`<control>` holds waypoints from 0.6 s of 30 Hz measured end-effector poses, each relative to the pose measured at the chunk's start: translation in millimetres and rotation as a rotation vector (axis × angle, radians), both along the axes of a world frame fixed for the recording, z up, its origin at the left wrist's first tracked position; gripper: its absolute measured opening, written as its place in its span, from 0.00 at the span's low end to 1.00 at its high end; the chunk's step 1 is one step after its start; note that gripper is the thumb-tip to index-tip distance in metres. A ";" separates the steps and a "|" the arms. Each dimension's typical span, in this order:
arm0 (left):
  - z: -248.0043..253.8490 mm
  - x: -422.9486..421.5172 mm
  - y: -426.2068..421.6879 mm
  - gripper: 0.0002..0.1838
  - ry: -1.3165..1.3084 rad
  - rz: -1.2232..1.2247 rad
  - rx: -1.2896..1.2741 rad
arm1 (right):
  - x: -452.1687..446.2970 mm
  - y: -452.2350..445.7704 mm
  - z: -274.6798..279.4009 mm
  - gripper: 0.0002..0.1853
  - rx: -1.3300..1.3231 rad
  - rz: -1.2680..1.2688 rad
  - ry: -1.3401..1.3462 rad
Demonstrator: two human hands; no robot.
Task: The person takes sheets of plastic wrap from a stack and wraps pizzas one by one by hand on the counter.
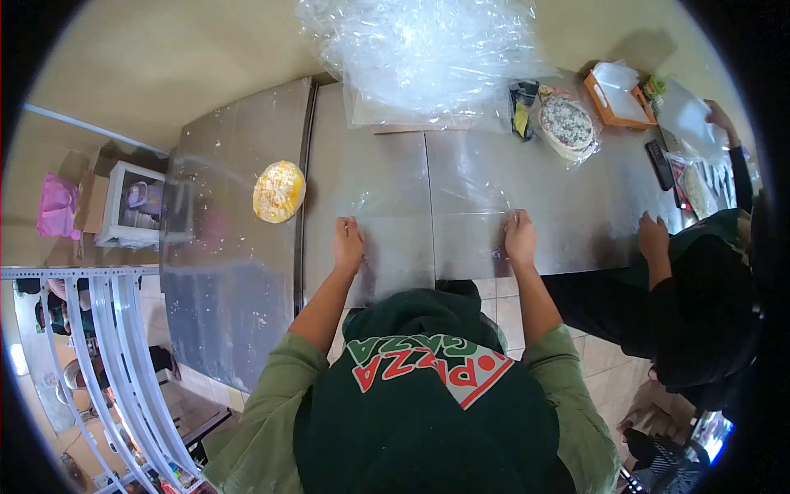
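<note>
My left hand [349,245] is closed, its fingers pinching the left side of a clear plastic bag [469,235]. On the other side my right hand [520,239] grips the same bag, which spreads see-through and faintly creased over the steel table [370,156]. Left of my left hand, a small pizza [280,192] with yellow and white shredded topping lies unwrapped on the neighbouring steel surface [230,239], which is sprinkled with crumbs. Beyond my hands, a big heap of clear plastic bags [428,58] rests against the wall.
Plastic-wrapped pizzas [568,128] lie back right, beside a black and yellow packet [522,111]. Farther right are an orange tray [621,95], a black handheld device [660,165] and a co-worker's hand [654,239]. A metal shelf rack [123,354] stands at left.
</note>
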State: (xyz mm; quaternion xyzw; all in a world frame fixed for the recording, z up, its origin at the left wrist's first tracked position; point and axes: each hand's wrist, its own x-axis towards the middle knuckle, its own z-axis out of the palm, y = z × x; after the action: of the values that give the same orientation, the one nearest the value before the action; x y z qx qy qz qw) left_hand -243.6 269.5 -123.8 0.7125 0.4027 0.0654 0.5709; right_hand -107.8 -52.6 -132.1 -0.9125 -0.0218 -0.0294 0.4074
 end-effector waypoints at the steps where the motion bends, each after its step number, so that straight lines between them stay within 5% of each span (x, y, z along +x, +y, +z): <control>1: -4.1 -2.8 -0.2 0.10 0.061 -0.038 0.110 | -1.2 -8.2 1.7 0.10 -0.010 -0.009 0.038; 4: 14.4 5.8 -23.3 0.08 -0.065 0.052 0.931 | -2.6 -18.7 -1.1 0.11 -0.034 -0.014 0.039; 8: 19.6 28.2 -64.0 0.16 -0.271 -0.736 0.893 | -9.6 -15.2 6.8 0.09 -0.020 -0.011 0.157; 10: 6.3 46.5 -86.0 0.30 -0.294 -0.977 0.683 | -9.1 -21.0 4.6 0.10 -0.064 0.039 0.071; 13: 10.8 48.2 -102.8 0.47 0.114 -1.101 0.959 | -4.9 -40.4 17.9 0.11 -0.267 0.037 0.053; 15: 24.1 54.0 -101.3 0.52 0.268 -1.146 0.966 | 1.9 -56.8 33.4 0.15 -0.404 -0.046 0.184; 18: 25.3 52.2 -96.9 0.54 0.264 -1.140 0.946 | 7.9 -66.3 31.8 0.16 -0.450 -0.132 -0.048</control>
State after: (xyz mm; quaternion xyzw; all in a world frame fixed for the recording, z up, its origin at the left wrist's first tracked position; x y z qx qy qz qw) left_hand -191.3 172.6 -98.5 0.9818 -0.0345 -0.1602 0.0961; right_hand -100.0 -118.8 -100.4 -0.9788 0.0225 -0.0719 0.1903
